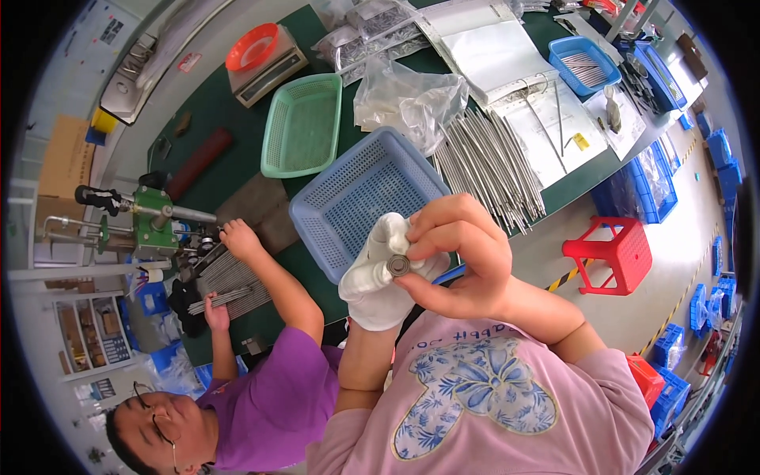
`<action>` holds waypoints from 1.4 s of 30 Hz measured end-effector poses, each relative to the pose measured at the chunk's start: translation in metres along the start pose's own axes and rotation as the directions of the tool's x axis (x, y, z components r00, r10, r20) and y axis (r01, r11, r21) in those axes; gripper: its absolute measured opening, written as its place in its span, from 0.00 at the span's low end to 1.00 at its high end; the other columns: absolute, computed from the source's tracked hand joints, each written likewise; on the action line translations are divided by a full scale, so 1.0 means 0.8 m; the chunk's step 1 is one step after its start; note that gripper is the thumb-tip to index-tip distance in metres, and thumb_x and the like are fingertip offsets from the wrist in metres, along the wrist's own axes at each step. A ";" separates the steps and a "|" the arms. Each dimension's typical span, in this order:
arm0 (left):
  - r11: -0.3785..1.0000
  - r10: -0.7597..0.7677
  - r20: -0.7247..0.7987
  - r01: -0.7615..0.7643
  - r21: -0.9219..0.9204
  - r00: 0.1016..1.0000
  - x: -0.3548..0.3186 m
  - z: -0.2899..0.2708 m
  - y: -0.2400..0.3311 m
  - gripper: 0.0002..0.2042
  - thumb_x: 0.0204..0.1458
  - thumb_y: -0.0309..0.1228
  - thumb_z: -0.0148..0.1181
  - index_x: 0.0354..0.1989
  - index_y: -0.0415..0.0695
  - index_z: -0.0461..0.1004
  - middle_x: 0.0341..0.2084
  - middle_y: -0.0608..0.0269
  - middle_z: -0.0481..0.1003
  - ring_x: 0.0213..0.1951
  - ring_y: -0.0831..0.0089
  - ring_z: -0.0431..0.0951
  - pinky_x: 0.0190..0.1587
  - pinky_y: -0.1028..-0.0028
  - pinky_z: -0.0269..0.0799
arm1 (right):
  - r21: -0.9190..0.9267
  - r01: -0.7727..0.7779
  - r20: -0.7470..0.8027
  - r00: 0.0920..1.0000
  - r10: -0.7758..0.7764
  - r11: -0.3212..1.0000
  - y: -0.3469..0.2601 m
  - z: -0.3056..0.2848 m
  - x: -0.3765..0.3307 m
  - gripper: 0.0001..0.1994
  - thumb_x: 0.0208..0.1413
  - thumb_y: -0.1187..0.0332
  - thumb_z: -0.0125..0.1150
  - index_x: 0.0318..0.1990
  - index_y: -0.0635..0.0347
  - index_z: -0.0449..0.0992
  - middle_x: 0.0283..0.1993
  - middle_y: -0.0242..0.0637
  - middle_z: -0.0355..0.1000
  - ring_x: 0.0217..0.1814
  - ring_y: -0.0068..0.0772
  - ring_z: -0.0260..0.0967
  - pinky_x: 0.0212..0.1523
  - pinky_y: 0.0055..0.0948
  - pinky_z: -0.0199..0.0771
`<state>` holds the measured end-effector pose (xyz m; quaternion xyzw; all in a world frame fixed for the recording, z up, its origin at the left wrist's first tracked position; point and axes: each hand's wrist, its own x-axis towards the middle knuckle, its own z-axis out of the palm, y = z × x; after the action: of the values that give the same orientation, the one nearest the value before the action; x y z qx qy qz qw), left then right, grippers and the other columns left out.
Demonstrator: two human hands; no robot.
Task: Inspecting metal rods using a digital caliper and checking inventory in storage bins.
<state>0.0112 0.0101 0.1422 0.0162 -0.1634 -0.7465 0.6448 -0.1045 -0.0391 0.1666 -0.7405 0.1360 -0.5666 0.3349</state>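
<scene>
Close in front of my chest I hold a small round metal part point(398, 266) with a ring-shaped face; its length behind that face is hidden. My left hand point(370, 286), in a white glove, is closed around it with the fingers curled upward. From the right, my bare right hand point(467, 252) pinches at the same part, its thumb and fingertips pressed against the part and the glove. Just beyond both hands lies a blue perforated basket point(309, 210). Beside that basket a bundle of thin metal rods point(495, 170) is spread on the green table point(226, 186).
A green basket point(305, 119), a clear plastic bag point(412, 95) and a scale with an orange bowl point(253, 47) stand farther back. At the left, a co-worker in a purple shirt point(277, 388) handles rods by a green press point(152, 220). A red stool point(613, 253) stands at right.
</scene>
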 end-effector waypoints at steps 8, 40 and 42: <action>0.956 0.186 -0.214 -0.127 0.264 0.959 -0.004 0.022 -0.003 0.06 0.44 0.23 0.56 0.30 0.40 0.66 0.31 0.64 0.68 0.35 0.74 0.69 0.40 0.76 0.65 | -0.036 0.001 -0.058 0.998 -0.004 0.999 0.010 -0.002 -0.004 0.12 0.32 0.75 0.62 0.30 0.59 0.74 0.28 0.34 0.67 0.25 0.31 0.64 0.24 0.25 0.62; 0.871 -0.224 -0.128 0.139 -0.472 0.966 0.022 -0.049 -0.130 0.08 0.50 0.35 0.51 0.34 0.45 0.69 0.31 0.69 0.69 0.35 0.76 0.69 0.38 0.73 0.67 | 0.628 -0.524 -0.082 0.690 0.719 0.575 0.023 -0.027 -0.155 0.31 0.45 0.62 0.60 0.56 0.58 0.53 0.51 0.35 0.58 0.54 0.27 0.55 0.54 0.28 0.53; 0.891 -0.174 -0.099 0.114 -0.440 0.980 0.024 -0.052 -0.158 0.07 0.50 0.33 0.52 0.35 0.45 0.68 0.31 0.69 0.67 0.36 0.76 0.67 0.38 0.72 0.67 | 0.695 -0.464 -0.099 0.696 0.712 0.550 0.024 -0.046 -0.166 0.27 0.46 0.65 0.58 0.54 0.58 0.55 0.50 0.35 0.60 0.54 0.26 0.55 0.54 0.27 0.54</action>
<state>-0.1032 -0.0034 0.0728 -0.0642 0.0520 -0.8070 0.5848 -0.1775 0.0112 0.0598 -0.3734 0.2466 -0.5569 0.6998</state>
